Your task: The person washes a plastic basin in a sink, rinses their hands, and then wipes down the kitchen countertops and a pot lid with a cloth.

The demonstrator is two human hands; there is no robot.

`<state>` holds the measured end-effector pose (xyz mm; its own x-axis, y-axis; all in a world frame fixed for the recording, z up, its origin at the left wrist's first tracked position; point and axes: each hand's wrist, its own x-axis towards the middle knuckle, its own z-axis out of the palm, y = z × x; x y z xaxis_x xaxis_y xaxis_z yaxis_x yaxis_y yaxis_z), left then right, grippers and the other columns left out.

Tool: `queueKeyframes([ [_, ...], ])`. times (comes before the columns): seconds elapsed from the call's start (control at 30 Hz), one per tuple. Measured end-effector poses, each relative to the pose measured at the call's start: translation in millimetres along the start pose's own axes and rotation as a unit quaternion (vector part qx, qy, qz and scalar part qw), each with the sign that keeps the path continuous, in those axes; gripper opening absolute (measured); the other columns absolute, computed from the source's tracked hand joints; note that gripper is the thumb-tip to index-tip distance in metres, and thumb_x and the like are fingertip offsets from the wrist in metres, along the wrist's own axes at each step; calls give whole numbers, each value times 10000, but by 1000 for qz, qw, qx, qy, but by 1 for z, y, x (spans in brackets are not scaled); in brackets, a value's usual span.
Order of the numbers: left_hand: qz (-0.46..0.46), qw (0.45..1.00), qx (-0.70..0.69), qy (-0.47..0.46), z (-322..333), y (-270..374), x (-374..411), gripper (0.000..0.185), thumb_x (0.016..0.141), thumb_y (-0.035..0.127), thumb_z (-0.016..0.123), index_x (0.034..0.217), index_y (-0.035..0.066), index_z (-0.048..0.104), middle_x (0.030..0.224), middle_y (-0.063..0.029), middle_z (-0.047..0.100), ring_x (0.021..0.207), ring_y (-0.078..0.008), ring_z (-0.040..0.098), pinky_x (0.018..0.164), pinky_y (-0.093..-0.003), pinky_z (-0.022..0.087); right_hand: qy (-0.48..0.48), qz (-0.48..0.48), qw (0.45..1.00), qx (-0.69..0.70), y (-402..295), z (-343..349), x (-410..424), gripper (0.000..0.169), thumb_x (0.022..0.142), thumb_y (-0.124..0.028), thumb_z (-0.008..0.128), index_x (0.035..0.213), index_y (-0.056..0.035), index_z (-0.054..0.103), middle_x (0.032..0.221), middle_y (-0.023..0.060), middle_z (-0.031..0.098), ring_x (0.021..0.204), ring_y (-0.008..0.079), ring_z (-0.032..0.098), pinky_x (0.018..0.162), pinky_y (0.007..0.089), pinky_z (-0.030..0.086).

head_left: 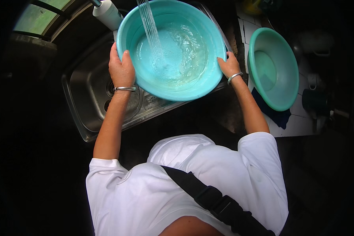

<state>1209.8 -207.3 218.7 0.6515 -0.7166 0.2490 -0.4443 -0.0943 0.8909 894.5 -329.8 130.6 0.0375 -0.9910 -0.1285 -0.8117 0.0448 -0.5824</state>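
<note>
A turquoise plastic basin (200,85) is held over the steel sink by both of my hands. My left hand (121,68) grips its left rim, thumb on the inner side. On the opposite rim, my right hand (230,64) has its thumb over the edge; the fingers beneath are hidden. A stream of running water (151,32) falls from above into the basin, and shallow, rippling water (191,56) covers its bottom. The spout is outside the picture. Below the basin, the stainless steel sink (85,88) shows its bowl and drain at the left.
On the white tiled counter (278,128) at the right stands a green plastic basin (283,85), tilted, with a dark blue cloth (271,113) partly under it. Mugs and other items beyond it are dim. A white cylindrical container (107,13) stands behind the sink, near a window (41,17).
</note>
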Motion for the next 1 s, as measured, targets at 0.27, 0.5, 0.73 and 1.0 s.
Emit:
queueKeyframes([
  [0.27, -166, 984, -37, -59, -13, 12, 5, 325, 807, 112, 515, 1090, -46, 537, 874, -137, 641, 769, -195, 610, 714, -301, 468, 5, 39, 959, 279, -23, -61, 12, 260, 740, -83, 626, 960, 44, 571, 835, 103, 625, 723, 158, 592, 679, 272, 483],
  [0.5, -383, 896, -201, -104, -5, 10, -38, 226, 868, 125, 442, 1025, -15, 525, 691, -48, 571, 469, -131, 536, 353, -254, 393, 31, -60, 963, 261, -77, -130, 45, 353, 743, -81, 604, 1075, 25, 548, 903, 100, 604, 772, 175, 579, 702, 281, 481],
  [0.73, -555, 778, -270, -122, 3, 7, -78, 230, 870, 150, 441, 1038, 10, 514, 900, -90, 583, 737, -184, 595, 540, -314, 508, -77, -108, 967, 218, -156, -152, 59, 237, 755, -154, 553, 957, -63, 636, 789, 28, 593, 664, 118, 537, 557, 249, 447],
  [1.0, -628, 690, -322, -159, 28, 5, -110, 178, 873, 181, 454, 962, 34, 498, 790, -61, 551, 553, -160, 489, 404, -266, 325, -162, -169, 968, 87, -226, -155, 82, 302, 776, -230, 552, 972, -14, 631, 865, 60, 606, 770, 138, 570, 686, 248, 482],
])
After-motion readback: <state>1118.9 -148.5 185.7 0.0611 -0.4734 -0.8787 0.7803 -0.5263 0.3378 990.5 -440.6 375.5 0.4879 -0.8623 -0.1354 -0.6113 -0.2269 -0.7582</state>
